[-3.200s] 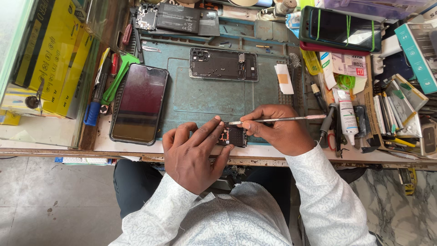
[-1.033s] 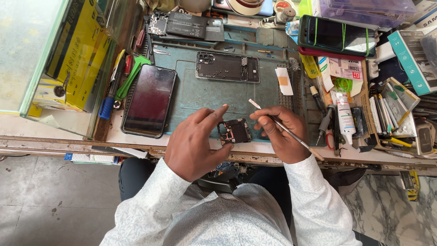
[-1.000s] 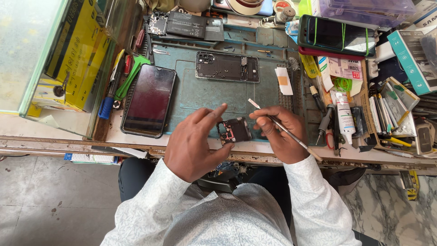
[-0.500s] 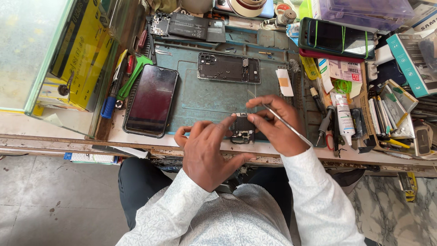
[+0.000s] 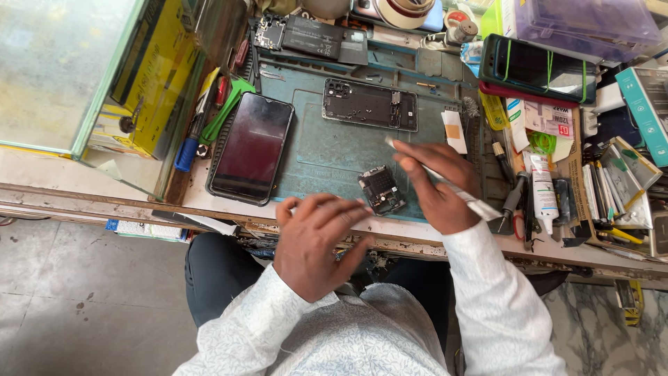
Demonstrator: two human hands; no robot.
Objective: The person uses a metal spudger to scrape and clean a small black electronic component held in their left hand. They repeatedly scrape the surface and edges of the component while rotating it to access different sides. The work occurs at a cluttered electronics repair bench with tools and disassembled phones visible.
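At the far left a glass case (image 5: 76,76) stands on the desk (image 5: 209,202), with yellow boxes (image 5: 156,76) showing through its wall. Beside it a dark phone (image 5: 252,147) lies screen up on the teal work mat (image 5: 327,146).

The left hand (image 5: 316,240) rests at the desk's near edge, fingers loosely spread and curled, gripping nothing; its fingertips are just beside the small circuit board (image 5: 381,189). That board lies on the mat's near edge, between the two hands. It looks light, thin, stiff and fragile, so it is best held by its bare edges, not across its components. A bare phone frame (image 5: 370,104) lies beyond it.

The right hand (image 5: 437,184) pinches slim metal tweezers (image 5: 445,182), tips pointing up and left, clear of the board.

Further right stand a white glue tube (image 5: 543,191), a black phone bound with green bands (image 5: 539,68), a clear purple box (image 5: 581,21) and a teal carton (image 5: 647,104).
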